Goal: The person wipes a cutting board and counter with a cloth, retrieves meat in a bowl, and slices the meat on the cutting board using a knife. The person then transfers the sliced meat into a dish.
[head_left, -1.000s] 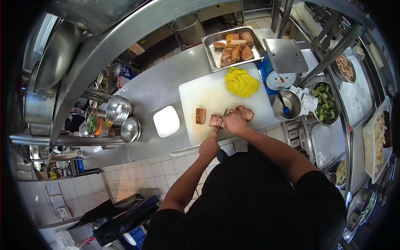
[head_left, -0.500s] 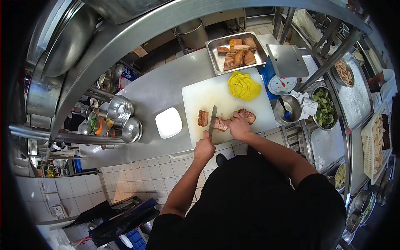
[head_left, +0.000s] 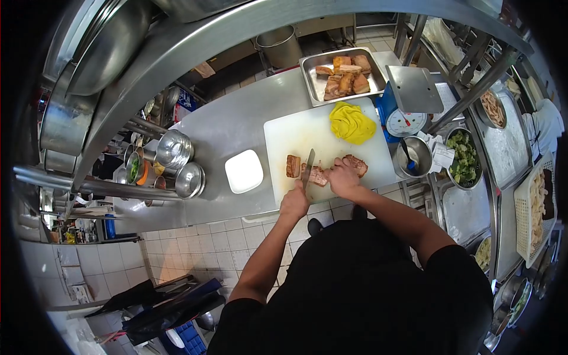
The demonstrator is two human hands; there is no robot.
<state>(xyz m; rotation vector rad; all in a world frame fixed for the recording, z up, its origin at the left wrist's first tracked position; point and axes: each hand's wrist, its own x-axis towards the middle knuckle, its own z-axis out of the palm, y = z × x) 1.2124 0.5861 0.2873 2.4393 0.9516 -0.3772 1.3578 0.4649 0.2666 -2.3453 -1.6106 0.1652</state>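
Note:
My left hand is closed round the handle of a knife, whose blade lies across the left end of a cut strip of pork belly. On the right, my right hand presses on the meat with its fingers bent over it. Another browned pork belly piece shows just beyond those fingers. Left of the blade, a separate block of pork belly rests on the white cutting board. Where the right fingertips meet the meat is partly hidden.
A crumpled yellow cloth lies at the board's back. Behind it stands a metal tray of pork belly chunks. To the right are a blue scale and a metal pot. A white square dish sits left.
My left hand and the knife have moved slightly forward, and the blade leans a little more. My right hand stays on the meat. The whole view has shifted slightly.

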